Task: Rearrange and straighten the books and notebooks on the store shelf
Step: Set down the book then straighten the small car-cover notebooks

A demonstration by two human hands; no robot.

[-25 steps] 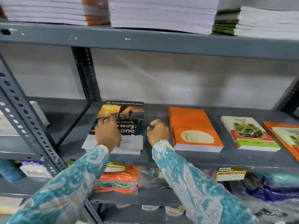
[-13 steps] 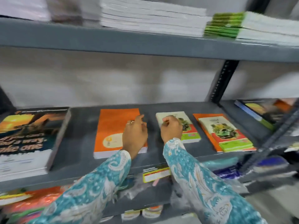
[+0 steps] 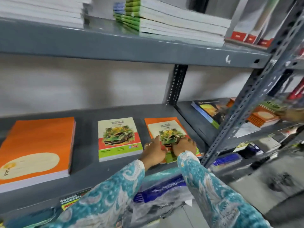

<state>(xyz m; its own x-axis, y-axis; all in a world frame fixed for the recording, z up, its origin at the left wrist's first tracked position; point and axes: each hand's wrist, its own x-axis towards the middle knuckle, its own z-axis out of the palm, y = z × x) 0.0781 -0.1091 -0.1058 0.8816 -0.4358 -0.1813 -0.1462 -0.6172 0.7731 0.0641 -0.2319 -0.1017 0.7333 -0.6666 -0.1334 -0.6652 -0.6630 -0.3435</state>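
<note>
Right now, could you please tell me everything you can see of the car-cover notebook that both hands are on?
The car-cover notebook is a thin softcover with a cream top, a green car among palms, and a green band at its near edge. It lies flat on an orange notebook, slightly skewed, at the right end of the grey shelf. The left hand and right hand rest on its near half, hiding that part.

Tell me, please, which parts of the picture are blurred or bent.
Head view: the upper stacks and lower foreground are motion-blurred; the car notebook stays fairly sharp; the wide lens tilts the post and shelf edge.
</note>
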